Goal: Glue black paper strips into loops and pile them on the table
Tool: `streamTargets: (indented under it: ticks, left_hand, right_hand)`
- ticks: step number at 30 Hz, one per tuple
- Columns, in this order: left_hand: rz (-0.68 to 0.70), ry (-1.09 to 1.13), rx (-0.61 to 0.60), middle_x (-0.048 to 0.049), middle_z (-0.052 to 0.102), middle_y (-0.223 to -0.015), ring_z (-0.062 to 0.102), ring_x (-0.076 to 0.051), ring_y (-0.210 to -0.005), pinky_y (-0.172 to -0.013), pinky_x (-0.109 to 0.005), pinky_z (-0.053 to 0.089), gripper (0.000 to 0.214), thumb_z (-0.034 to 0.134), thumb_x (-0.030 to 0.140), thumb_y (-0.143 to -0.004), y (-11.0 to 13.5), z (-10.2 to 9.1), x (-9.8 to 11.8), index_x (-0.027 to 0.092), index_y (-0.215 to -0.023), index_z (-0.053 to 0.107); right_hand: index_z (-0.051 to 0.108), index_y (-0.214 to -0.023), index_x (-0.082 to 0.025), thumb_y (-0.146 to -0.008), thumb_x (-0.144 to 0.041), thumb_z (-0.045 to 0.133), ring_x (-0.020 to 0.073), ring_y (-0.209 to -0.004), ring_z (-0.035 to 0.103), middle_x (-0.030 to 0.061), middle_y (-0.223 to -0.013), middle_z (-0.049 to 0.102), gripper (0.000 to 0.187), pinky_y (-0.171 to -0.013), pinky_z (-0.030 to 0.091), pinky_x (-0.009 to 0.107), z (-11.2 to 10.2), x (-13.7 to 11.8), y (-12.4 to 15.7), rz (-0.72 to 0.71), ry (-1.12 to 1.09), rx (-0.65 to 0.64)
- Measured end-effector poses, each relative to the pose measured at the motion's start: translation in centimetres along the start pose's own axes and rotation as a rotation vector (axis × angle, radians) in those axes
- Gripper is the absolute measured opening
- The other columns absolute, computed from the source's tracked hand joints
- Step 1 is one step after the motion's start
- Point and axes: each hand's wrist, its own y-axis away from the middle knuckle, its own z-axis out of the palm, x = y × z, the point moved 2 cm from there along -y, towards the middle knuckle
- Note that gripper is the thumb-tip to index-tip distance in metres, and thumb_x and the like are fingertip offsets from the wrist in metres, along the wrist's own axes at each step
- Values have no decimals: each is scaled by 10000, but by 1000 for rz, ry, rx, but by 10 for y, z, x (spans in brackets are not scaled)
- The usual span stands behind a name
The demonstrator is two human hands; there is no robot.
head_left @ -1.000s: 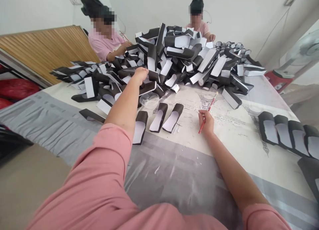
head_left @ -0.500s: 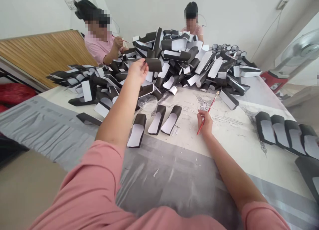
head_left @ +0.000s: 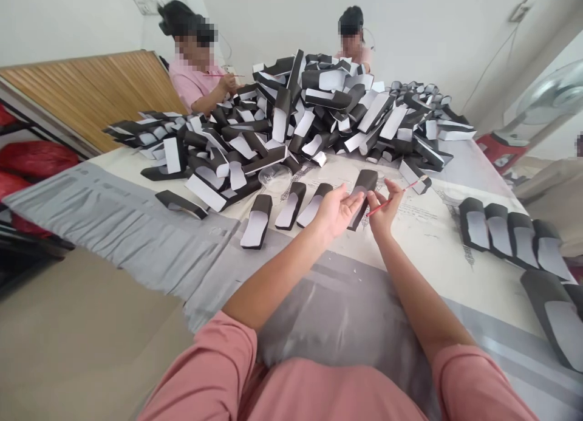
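A black slipper-shaped paper piece (head_left: 367, 181) lies at the middle of the table between my hands. My left hand (head_left: 337, 213) has its palm turned up and its fingers stretched out against the piece's left side. In my right hand (head_left: 385, 209) is a slim red-handled brush (head_left: 395, 194), pinched and slanting up to the right. The fingertips of that hand are close to the piece's right edge; whether they touch it I cannot tell. Left of my hands stand black pieces with white insoles: one (head_left: 255, 222), another (head_left: 291, 206), and a third (head_left: 315, 205) partly behind my left hand.
A large heap of similar pieces (head_left: 319, 114) covers the back of the table. Near its front edge sits a clear plastic dish (head_left: 275, 178). Several pieces stand in a row (head_left: 498, 229) at the right. Two people work behind the heap; a fan (head_left: 546, 99) stands at right.
My left hand has come from the heap down and right, bringing a black piece to the table's middle. My right hand has risen slightly, still with the brush. The view has shifted a little.
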Motion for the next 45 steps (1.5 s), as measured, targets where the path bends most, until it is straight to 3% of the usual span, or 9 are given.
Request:
streamTargets:
  ticks: [5, 9, 13, 15, 19, 25, 35, 41, 45]
  left_hand:
    - [13, -263, -34, -109, 649, -975, 704, -152, -935, -918, -289, 583, 105, 500, 163, -974, -5, -41, 1, 126, -975, 598]
    - [388, -838, -95, -86, 675, -1132, 671, -162, -1006, -941, -334, 548, 131, 538, 206, -947, 8, -86, 16, 176, -1016, 645]
    - [808, -1555, -26, -101, 650, -1243, 582, -250, -1194, -982, -397, 518, 227, 594, 187, -892, 22, -116, 25, 198, -1112, 647]
    - [898, -1827, -5, -123, 642, -1274, 548, -284, -1242, -1045, -431, 473, 275, 616, 180, -885, 22, -123, 23, 176, -1159, 641]
    - [889, -2143, 20, -118, 648, -1299, 555, -293, -1241, -1030, -437, 455, 317, 612, 174, -896, 14, -131, 17, 191, -1213, 624]
    - [856, -2273, -31, -88, 713, -1190, 646, -240, -1091, -1032, -419, 404, 335, 496, 54, -892, 1, -145, 17, 198, -1152, 652]
    - [919, -2097, -192, -78, 759, -1048, 691, -241, -940, -953, -427, 453, 429, 497, 82, -892, 1, -142, 1, 199, -1294, 592]
    - [881, -2031, -189, -76, 762, -1045, 687, -249, -961, -981, -440, 448, 439, 536, 87, -882, 0, -141, -3, 201, -1303, 584]
    - [863, -1861, -134, -47, 767, -998, 692, -234, -964, -984, -428, 468, 413, 563, 80, -859, -2, -146, 6, 216, -1246, 614]
  right_hand:
    - [472, -1179, -226, -773, -404, 624, 244, -980, 658, 127, -1212, 615, 468, -892, 536, 451, -7, 28, 2, 304, 227, -116]
    - [486, -1148, -235, -778, -385, 583, 236, -1011, 649, 119, -1213, 634, 411, -904, 514, 427, -12, 27, -3, 307, 290, -93]
    - [525, -1110, -231, -798, -437, 578, 236, -979, 624, 117, -1185, 654, 377, -890, 497, 427, -13, 19, -8, 273, 357, -165]
    - [549, -1092, -239, -801, -461, 587, 236, -950, 609, 107, -1187, 659, 368, -869, 492, 427, -14, 16, -11, 254, 416, -218]
    - [582, -1076, -254, -775, -444, 631, 229, -831, 596, 80, -1062, 684, 360, -795, 491, 418, -18, 15, -15, 271, 535, -322]
    - [572, -1043, -245, -724, -300, 600, 215, -802, 594, 82, -1110, 692, 325, -808, 493, 411, -11, 20, -8, 261, 525, -421]
    - [554, -973, -240, -730, -243, 605, 232, -938, 635, 76, -1045, 678, 248, -883, 508, 427, 19, 1, 21, 197, 357, -481]
    - [561, -962, -238, -722, -259, 606, 225, -892, 633, 77, -1052, 685, 245, -883, 505, 430, 24, -3, 27, 198, 320, -516]
    - [564, -970, -237, -719, -247, 588, 226, -895, 626, 75, -1046, 685, 252, -874, 504, 426, 24, -4, 26, 202, 325, -521]
